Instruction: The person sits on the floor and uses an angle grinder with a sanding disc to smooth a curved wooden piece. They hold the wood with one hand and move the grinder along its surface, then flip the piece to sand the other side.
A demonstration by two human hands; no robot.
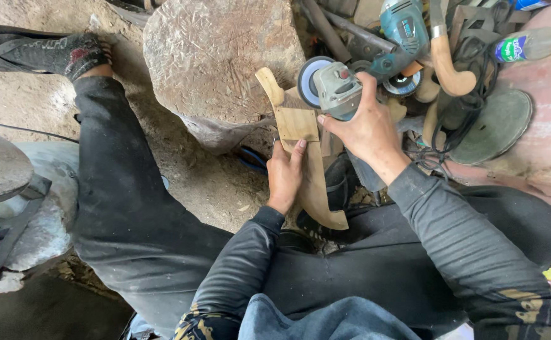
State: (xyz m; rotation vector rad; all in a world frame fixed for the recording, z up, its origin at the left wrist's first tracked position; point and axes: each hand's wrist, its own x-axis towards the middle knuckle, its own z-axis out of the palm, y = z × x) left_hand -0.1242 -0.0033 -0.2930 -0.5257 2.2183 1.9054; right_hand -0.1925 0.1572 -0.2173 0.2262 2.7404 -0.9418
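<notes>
Against the big stone block (215, 56), at its lower right edge, lies a curved wooden piece (307, 164). Left hand (285, 176) clamps the piece from the side nearer the body, thumb and fingers closed around it. Right hand (367, 129) grips an angle grinder (335, 88), fingers wrapped over its grey head, disc just right of the block. Beyond the grinder, right of the block: a second teal grinder (404, 25), wooden handle (448, 69), black cables (470, 56).

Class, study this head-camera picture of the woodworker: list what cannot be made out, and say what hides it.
- Grinder handle, head view: hidden under the right hand.
- Curved wooden piece, left edge: covered by the left hand.
- Plastic bottle: cut off by the right edge.
- Tool pile: tangled cords hide its parts.
</notes>
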